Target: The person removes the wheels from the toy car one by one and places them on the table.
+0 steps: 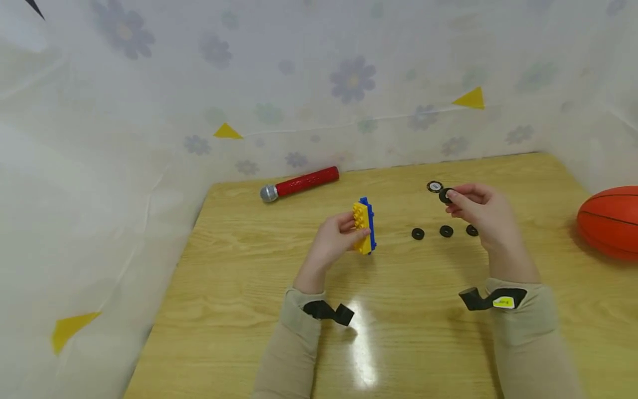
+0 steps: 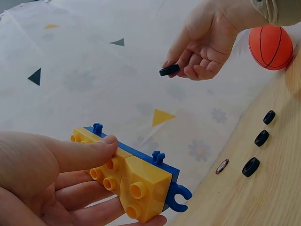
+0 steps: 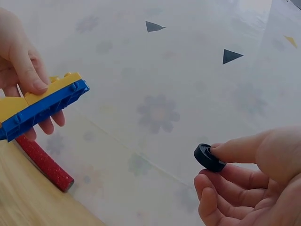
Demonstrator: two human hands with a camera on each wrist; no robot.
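My left hand (image 1: pixel 335 237) grips a toy block assembly (image 1: pixel 364 225), yellow bricks (image 2: pixel 126 178) stacked on a blue base plate (image 3: pixel 44 109) with axle pegs, and lifts it above the wooden table (image 1: pixel 239 277). My right hand (image 1: pixel 478 213) pinches a small black wheel (image 1: pixel 445 195) between thumb and fingers, up off the table to the right of the block; the wheel (image 3: pixel 209 157) shows clearly in the right wrist view. Three more black wheels (image 1: pixel 417 234) (image 1: pixel 446 231) (image 1: pixel 471 230) lie in a row on the table below the right hand.
A round disc with a pale centre (image 1: pixel 435 186) lies just behind the right hand. A red microphone with a silver head (image 1: pixel 300 183) rests at the back of the table. An orange basketball (image 1: pixel 610 220) sits at the right edge. Flower-patterned cloth (image 1: pixel 319 83) hangs behind.
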